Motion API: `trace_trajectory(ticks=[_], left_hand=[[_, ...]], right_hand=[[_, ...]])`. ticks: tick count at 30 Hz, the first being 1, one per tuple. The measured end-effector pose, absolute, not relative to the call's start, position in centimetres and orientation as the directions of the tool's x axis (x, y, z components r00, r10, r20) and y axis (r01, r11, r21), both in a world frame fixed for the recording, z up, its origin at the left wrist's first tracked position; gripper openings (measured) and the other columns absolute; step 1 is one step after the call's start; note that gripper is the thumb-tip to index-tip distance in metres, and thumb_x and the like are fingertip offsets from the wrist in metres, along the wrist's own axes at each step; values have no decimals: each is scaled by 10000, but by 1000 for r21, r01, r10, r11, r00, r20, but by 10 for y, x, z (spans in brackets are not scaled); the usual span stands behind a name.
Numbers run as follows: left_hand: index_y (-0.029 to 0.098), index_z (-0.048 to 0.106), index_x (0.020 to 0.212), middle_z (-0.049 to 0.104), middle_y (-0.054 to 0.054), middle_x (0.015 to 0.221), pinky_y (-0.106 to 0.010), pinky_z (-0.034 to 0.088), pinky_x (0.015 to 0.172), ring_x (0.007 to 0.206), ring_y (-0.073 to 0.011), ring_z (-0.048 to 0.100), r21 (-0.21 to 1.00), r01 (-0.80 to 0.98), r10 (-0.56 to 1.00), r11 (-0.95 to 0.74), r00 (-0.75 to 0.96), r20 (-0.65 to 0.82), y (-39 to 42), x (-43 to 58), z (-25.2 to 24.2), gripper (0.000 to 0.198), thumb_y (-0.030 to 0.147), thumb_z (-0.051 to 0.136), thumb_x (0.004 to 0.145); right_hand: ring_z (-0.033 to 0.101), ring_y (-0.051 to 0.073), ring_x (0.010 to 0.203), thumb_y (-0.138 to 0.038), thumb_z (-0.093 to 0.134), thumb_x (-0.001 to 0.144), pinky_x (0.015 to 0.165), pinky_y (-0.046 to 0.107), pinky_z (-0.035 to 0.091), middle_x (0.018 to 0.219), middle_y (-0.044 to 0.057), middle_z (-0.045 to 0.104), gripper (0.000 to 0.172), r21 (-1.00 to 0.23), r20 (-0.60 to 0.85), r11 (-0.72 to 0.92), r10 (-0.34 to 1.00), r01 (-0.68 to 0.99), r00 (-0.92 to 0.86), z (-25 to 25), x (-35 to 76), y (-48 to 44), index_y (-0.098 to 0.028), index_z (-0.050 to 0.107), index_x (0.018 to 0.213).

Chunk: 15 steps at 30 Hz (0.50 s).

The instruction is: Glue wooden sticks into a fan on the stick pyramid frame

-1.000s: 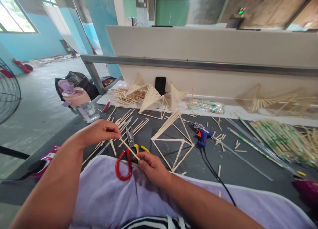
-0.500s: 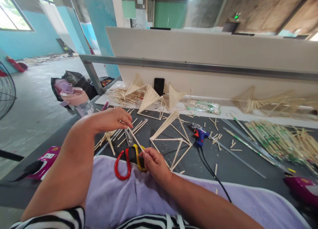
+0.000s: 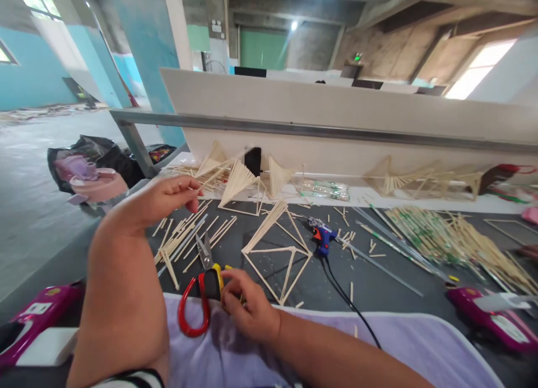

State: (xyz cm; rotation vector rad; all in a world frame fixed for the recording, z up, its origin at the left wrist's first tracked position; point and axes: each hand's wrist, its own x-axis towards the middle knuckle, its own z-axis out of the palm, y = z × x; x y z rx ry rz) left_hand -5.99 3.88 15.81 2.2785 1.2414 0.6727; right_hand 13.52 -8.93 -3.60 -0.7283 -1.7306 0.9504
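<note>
My left hand [image 3: 179,194] is raised above the loose sticks at the left, its fingers pinched together; a thin stick may be between them, but it blurs into the sticks behind. Lower down, my right hand [image 3: 250,304] has its fingers curled round the yellow handle of the scissors [image 3: 204,252]. The blades are slightly apart and point away from me, and the red handle lies over the purple cloth [image 3: 328,326]. Right of the scissors, a stick frame [image 3: 293,249] with a fan of sticks on one side rests on the dark table.
A blue glue gun [image 3: 323,239] with a black cord lies right of the frame. Finished stick shapes [image 3: 239,180] stand at the back before a white board. Bundled sticks [image 3: 424,234] lie at the right. Magenta devices [image 3: 491,318] sit at both sides, and a bottle [image 3: 98,183] at the left.
The stick that ran between my hands is no longer there. My left hand has moved away from the scissors, and my right hand has closed on their handle. The view has shifted right.
</note>
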Motion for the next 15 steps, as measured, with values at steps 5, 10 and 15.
trace_trajectory(ticks=[5, 10, 15], left_hand=[[192, 553, 850, 650, -5, 744, -270, 416, 764, 749, -110, 584, 829, 305, 846, -469, 425, 322, 35, -40, 147, 115, 288, 491, 856], [184, 618, 787, 630, -6, 809, -222, 425, 669, 729, -91, 559, 860, 148, 856, -489, 268, 441, 38, -30, 145, 56, 235, 622, 764], [176, 606, 729, 601, 16, 719, -180, 387, 508, 564, -56, 511, 906, 76, 902, -416, 167, 399, 37, -25, 149, 63, 184, 651, 686]], right_hand=[[601, 155, 901, -117, 416, 785, 832, 285, 461, 1016, 66, 643, 423, -610, 530, 747, 633, 265, -565, -16, 134, -99, -182, 440, 1203], [601, 127, 952, -169, 426, 826, 826, 190, 431, 1047, 30, 656, 339, -547, 275, 778, 515, 309, -811, 25, 138, -114, -182, 509, 1155], [569, 73, 1020, -247, 403, 907, 852, 119, 381, 1093, -4, 644, 257, -546, 179, 808, 372, 223, -911, 74, 174, -132, -210, 507, 1138]])
